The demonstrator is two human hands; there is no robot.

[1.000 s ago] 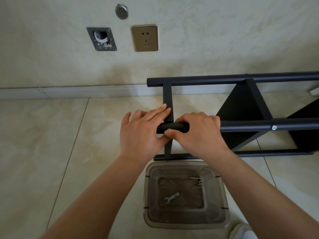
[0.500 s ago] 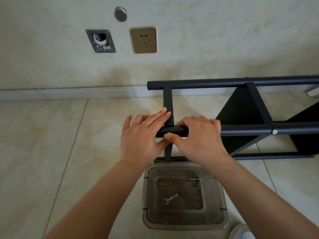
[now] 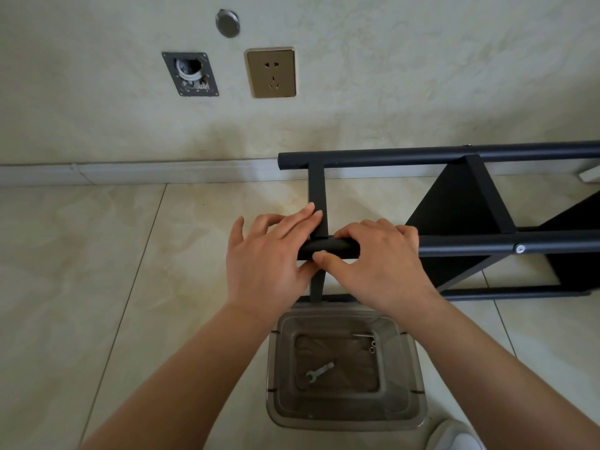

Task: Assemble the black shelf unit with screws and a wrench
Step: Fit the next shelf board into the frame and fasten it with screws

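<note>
Black metal shelf unit (image 3: 454, 222) lies on its side on the beige tiled floor (image 3: 81, 271), right half of frame, its tubes running left to right. Both hands meet at the left end of the near black round tube (image 3: 328, 248), centre frame, where the flat black crossbar (image 3: 317, 196) joins it.

Left hand (image 3: 269, 254): fingers straight, laid against the crossbar and the tube end, thumb under the tube. Grip wide, bracing, not closed round anything.

Right hand (image 3: 380, 258): fingers curled over the top of the tube, thumb tip pressed at the joint on the near side. Grip closed on the tube. Cannot tell whether a screw sits under the thumb.

Change over the last second: almost none. Hands and tube keep the same pose; only the view has drifted slightly. Judgement: joint is being aligned or a fastener started by finger, not yet tightened.

Small silver wrench (image 3: 319, 371) lies untouched in the translucent grey plastic bin (image 3: 279, 401), lower centre; small silver screws (image 3: 372, 346) at the bin's upper right corner. One silver screw head (image 3: 520, 248) already seated further right on the near tube.
</note>
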